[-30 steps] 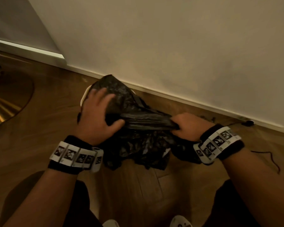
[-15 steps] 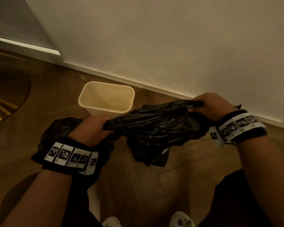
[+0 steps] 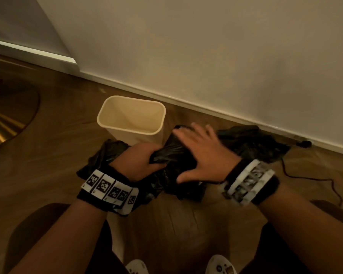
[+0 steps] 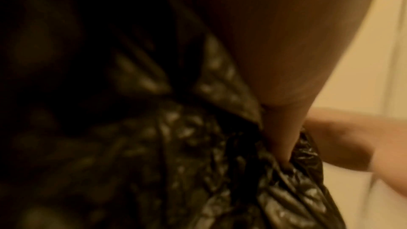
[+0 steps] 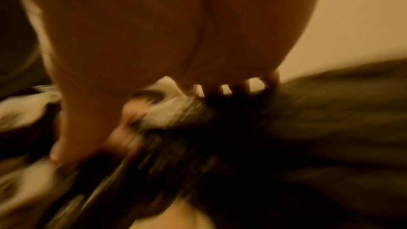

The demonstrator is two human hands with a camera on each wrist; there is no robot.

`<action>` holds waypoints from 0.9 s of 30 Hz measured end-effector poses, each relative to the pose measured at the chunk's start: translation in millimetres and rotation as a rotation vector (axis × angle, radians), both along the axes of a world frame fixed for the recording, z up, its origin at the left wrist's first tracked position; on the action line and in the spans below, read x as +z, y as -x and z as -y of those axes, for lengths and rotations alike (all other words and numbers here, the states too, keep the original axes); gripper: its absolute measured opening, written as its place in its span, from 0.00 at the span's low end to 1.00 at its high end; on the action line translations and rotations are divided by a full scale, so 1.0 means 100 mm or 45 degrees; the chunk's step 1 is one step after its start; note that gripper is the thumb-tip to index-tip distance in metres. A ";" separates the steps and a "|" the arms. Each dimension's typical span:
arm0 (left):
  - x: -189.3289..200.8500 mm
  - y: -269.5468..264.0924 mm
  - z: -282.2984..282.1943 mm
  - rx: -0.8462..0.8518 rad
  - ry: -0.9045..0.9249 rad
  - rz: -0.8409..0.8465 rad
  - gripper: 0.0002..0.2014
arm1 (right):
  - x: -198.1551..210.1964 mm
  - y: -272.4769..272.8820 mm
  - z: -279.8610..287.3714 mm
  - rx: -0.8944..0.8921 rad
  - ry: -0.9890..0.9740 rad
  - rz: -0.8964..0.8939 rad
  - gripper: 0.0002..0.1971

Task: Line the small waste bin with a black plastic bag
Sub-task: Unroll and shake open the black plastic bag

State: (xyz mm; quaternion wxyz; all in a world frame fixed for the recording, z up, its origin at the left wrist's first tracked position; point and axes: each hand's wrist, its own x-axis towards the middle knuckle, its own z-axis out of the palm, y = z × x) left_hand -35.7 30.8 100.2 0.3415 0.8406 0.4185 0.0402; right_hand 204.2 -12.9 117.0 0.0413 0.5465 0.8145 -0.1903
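1. Bin (image 3: pixel 131 133) first: it stands upright on the floor with its mouth up, and nothing is in it yet. Its mouth is a rounded box shape, longer from side to side along the wall behind it.
2. The black bag (image 3: pixel 174 155) is a crumpled heap on the floor just in front of the bin, on your side. It spreads out to both sides of the bin, so its long way runs along the wall too.
3. Your left hand (image 3: pixel 141 161) is curled tight around a bunch of the bag, just in front of the bin.
4. Your right hand (image 3: pixel 202 155) lies flat on the bag with its fingers (image 3: pixel 194 128) spread, just beside the bin's right side. It grips nothing.
5. I think you are hunting for the bag's open end. I cannot tell which end that is in this heap.
6. To do it well, keep your left hand's hold and feel along the edge with your right hand. Rub the two layers apart.
7. Then turn the open end so its long way matches the bin's mouth.
8. Pull gently. Thin plastic can rip.
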 end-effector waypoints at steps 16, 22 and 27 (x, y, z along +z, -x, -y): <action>0.23 0.22 -0.11 0.454 0.234 0.315 0.09 | 0.03 -0.69 -0.23 -0.281 -0.161 0.198 0.38; 0.29 -0.10 0.07 0.416 0.759 0.829 0.25 | 0.21 0.27 0.22 -0.210 -0.010 -0.402 0.54; 0.23 -0.17 0.19 0.300 0.767 0.821 0.38 | 0.03 0.16 0.10 -0.492 -0.116 -0.893 0.23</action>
